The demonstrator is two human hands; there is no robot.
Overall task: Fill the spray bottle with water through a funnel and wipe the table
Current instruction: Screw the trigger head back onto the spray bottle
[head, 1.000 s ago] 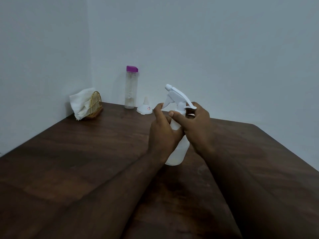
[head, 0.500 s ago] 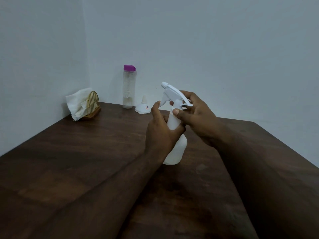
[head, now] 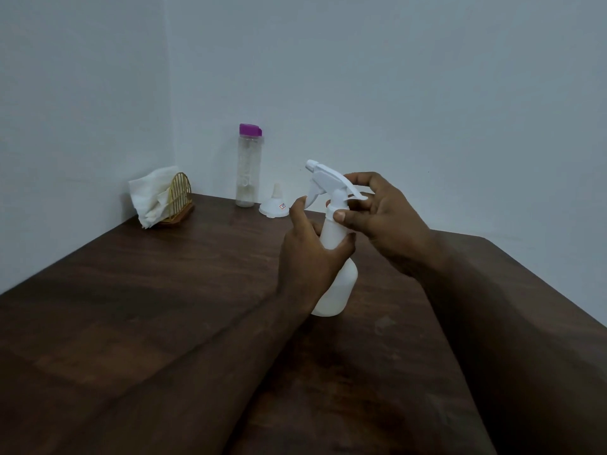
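Note:
A white spray bottle [head: 338, 284] stands upright on the dark wooden table [head: 164, 307], near the middle. My left hand [head: 308, 254] is wrapped around its upper body. My right hand [head: 381, 218] pinches the collar under the white trigger head [head: 328, 178] with thumb and fingers. A white funnel [head: 275, 205] lies mouth down at the back of the table. Beside it stands a clear water bottle [head: 247, 169] with a purple cap, by the wall.
A small golden wire holder [head: 180, 198] with white tissues [head: 151, 198] sits in the back left corner. Pale walls close off the table at the back and left. The table's right edge slants off at the right.
My right hand has shifted up from the bottle's neck to the collar and trigger head, with its fingers spreading. My left hand keeps its hold and the bottle stays in place.

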